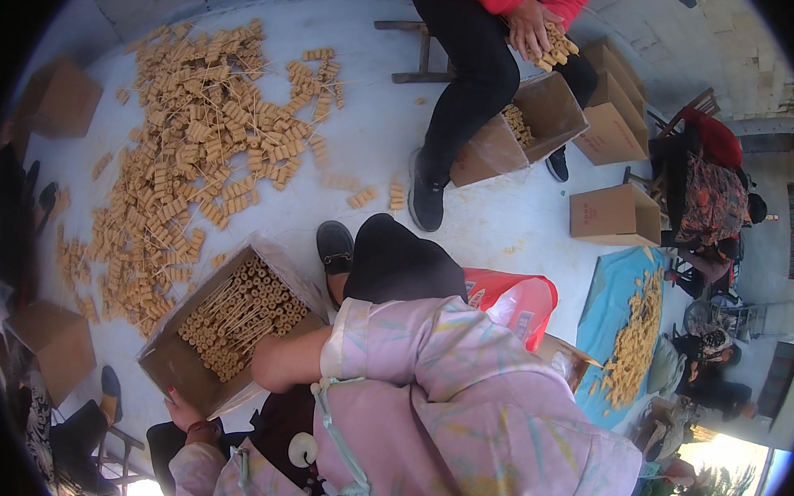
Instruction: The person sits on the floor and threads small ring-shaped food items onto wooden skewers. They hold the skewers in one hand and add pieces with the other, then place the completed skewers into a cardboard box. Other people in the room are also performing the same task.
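Observation:
An open cardboard box (162,347) lined with clear plastic sits tilted before me. Inside stand tightly packed rows of tan ring-ended food rolls on thin sticks, food skewers (243,307). My left hand (185,414) is at the box's near lower edge, its fingers curled on the cardboard rim. My right forearm (290,360) reaches over the box's near right side and bends down at the wrist. My right hand's fingers are hidden behind it, so what they hold does not show. Left of and beyond the box, a big heap of the same skewers (185,153) spreads over the pale floor.
Opposite sits a co-worker in red, whose hand (530,29) holds a bunch of skewers over an open box (494,154). More cardboard boxes (613,213) stand right and left. A red plastic bag (535,302) lies beside my leg. Farther right, a blue sheet (598,297) bears yellowish pieces.

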Available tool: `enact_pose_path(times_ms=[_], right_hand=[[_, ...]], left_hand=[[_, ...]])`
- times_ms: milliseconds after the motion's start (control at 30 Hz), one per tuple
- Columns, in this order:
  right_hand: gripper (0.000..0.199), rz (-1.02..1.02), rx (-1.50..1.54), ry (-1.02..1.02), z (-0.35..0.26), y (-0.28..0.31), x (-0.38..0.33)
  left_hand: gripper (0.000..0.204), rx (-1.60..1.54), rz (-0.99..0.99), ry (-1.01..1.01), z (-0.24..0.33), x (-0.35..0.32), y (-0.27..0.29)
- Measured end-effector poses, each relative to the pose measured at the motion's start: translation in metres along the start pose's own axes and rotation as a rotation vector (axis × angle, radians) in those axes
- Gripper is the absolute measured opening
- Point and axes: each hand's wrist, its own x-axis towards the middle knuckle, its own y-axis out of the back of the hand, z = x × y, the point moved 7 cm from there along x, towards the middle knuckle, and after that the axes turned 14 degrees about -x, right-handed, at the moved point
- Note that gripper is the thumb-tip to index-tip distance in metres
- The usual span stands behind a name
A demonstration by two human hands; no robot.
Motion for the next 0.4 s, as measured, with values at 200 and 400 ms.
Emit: enact_pose_path(times_ms=[200, 400], right_hand=[[0.022, -0.016, 0.022, -0.008, 0.003, 0.006, -0.009], [0.028, -0.046, 0.046, -0.036, 0.005, 0.011, -0.015]], left_hand=[[0.059, -0.329, -0.045, 0.018, -0.007, -0.003, -0.004], [0.06, -0.223, -0.016, -0.087, 0.005, -0.01, 0.0]])
